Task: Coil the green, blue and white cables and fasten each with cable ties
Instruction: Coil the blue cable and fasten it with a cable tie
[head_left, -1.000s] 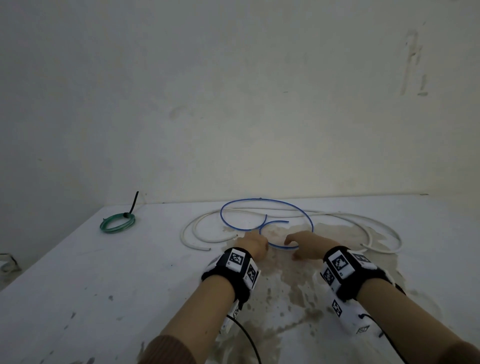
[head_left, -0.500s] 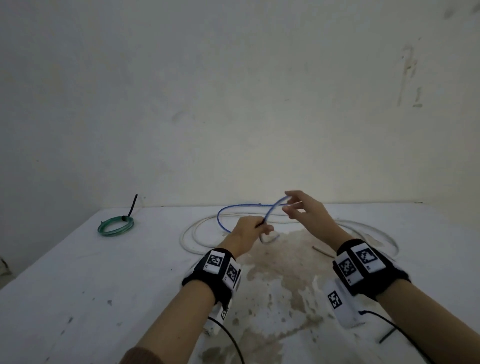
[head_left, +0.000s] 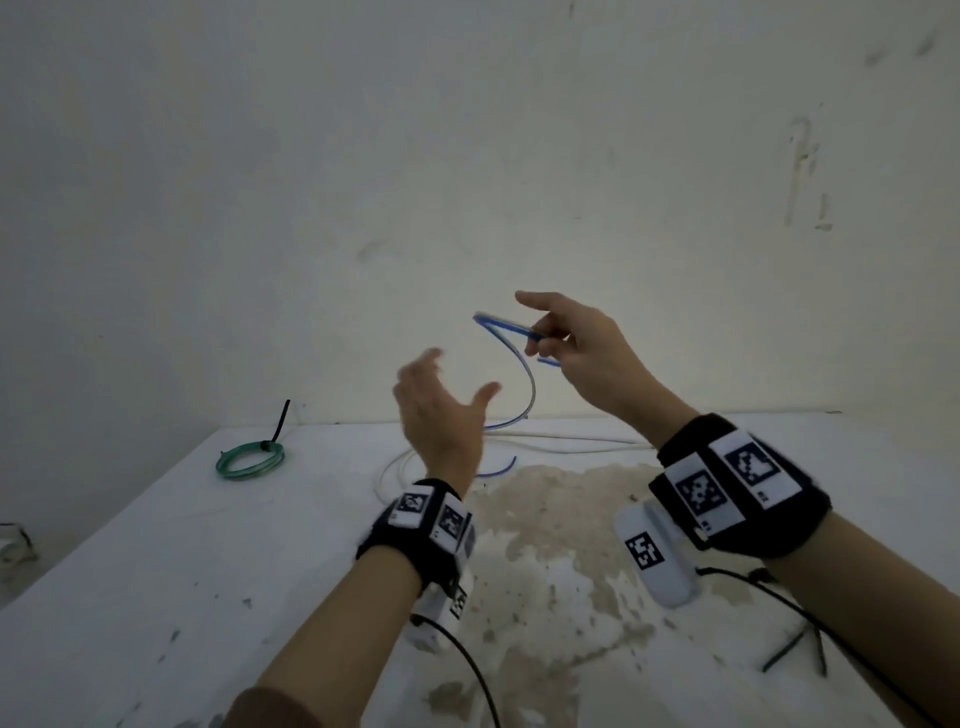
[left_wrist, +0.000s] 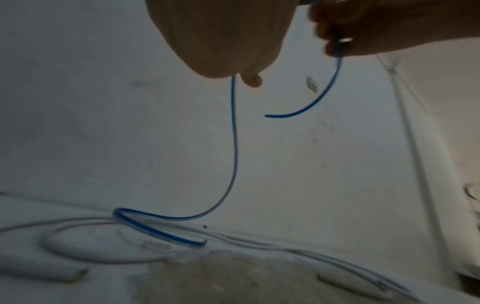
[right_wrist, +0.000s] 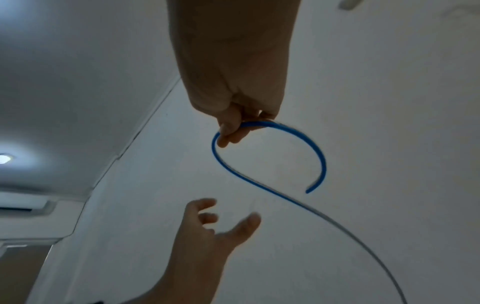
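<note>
My right hand (head_left: 540, 338) is raised above the table and pinches the blue cable (head_left: 531, 382) near one end. The cable bends into a loop at the fingers (right_wrist: 228, 131). Its short free end (right_wrist: 315, 185) curls off, and the long part drops to the table. My left hand (head_left: 460, 379) hovers lower left of it, fingers spread, holding nothing and apart from the cable (right_wrist: 272, 192). The white cable (head_left: 561, 441) lies in loose loops on the table behind the hands. The green cable (head_left: 251, 458) lies coiled at the far left, bound with a black tie.
The white table (head_left: 156, 571) has a worn brown patch in the middle and meets a plain wall at the back. Two loose black cable ties (head_left: 795, 649) lie at the near right. One thick end of the white cable (left_wrist: 52, 271) rests near the left.
Both hands have risen from the table. My left hand let go of the blue cable and opened. My right hand lifted the cable's end higher, pulling most of it off the table.
</note>
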